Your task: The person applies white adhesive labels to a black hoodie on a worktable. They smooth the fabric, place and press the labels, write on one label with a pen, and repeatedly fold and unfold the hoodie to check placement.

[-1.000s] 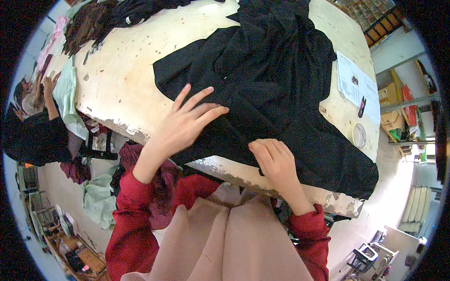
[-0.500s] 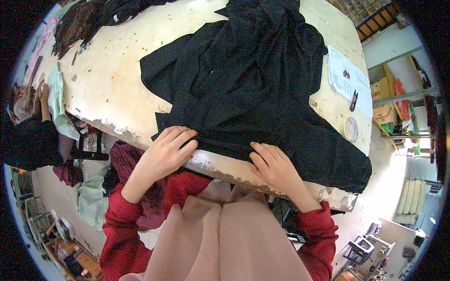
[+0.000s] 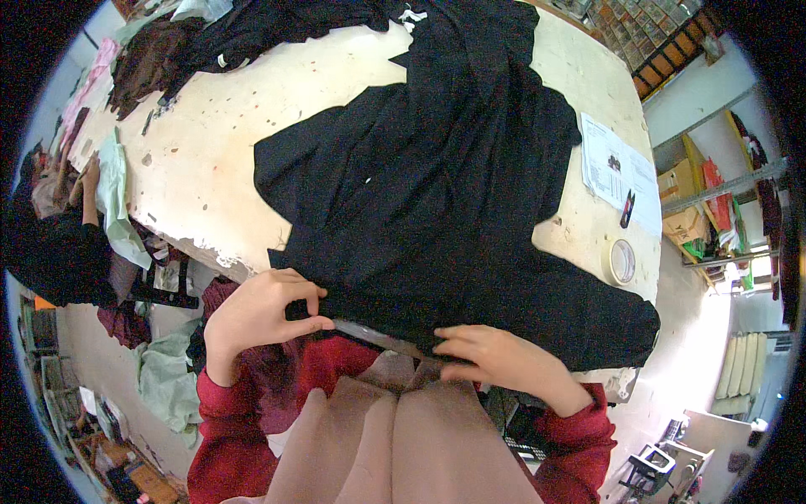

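A large, creased piece of black cloth [image 3: 453,193] lies spread over the worn pale table [image 3: 201,168], reaching to the near edge. My left hand [image 3: 260,309] is at the cloth's near-left edge, its fingers bent over the fabric and its thumb held apart. My right hand [image 3: 491,357] rests against the same edge further right, fingers loosely spread and tips on or beside the cloth. A tape roll [image 3: 622,260], a small dark tool [image 3: 628,208] and a printed sheet [image 3: 613,160] lie to the cloth's right.
At the far left, another person in dark clothing [image 3: 63,252] has a hand near pale green fabric [image 3: 122,193]. More dark garments [image 3: 159,50] are piled along the back. Shelving with boxes [image 3: 684,218] stands at the right. Maroon fabric [image 3: 126,328] hangs below the table's left.
Both hands have come down toward the near edge; my left thumb has moved away from its fingers and my right hand has turned more sideways. The cloth's left part sits lower in view.
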The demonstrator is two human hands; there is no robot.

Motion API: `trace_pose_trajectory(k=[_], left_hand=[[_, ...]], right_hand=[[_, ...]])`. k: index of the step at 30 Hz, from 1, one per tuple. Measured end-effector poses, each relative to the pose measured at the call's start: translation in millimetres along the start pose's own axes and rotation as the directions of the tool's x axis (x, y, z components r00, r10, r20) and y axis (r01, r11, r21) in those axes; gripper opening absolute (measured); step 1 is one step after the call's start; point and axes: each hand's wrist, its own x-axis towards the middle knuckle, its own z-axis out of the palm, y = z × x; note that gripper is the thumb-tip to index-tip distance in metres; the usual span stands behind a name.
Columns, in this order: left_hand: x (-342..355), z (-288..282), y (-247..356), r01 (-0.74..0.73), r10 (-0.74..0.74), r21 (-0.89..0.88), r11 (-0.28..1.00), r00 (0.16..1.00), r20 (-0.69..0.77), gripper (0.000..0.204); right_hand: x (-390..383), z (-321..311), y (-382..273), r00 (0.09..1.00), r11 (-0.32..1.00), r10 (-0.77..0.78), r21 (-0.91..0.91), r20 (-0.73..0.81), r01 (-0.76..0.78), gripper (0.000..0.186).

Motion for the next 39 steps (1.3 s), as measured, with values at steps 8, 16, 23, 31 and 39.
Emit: trace_pose_trajectory(k=[8,16,23,31,39], left_hand=[[-3,31,13,-0.022,0.034,0.231,0.973,0.998,-0.051,0.076],[-11,29,-16,-0.080,0.128,0.231,0.970,0.970,-0.205,0.039],[9,24,15,-0.052,0.233,0.344,0.937,0.829,-0.508,0.025],[7,14,29,-0.265,0.314,0.181,0.947,0.878,-0.360,0.018],[14,3,44,-0.722,0.571,-0.342,0.602,0.688,-0.447,0.023]], right_hand=[[-12,-82,13,0.803,0.827,0.486,-0.114,-0.345,-0.550,0.027],[-168,-36,41,0.006,0.568,0.601,0.421,-0.799,-0.707,0.018],[-155,42,34,-0.216,-0.113,0.274,0.192,-0.937,-0.975,0.046],[-154,17,37,-0.389,0.650,0.711,0.758,-0.585,0.047,0.035],[-72,-193,30,-0.092,0.944,0.316,0.303,-0.944,0.133,0.041]])
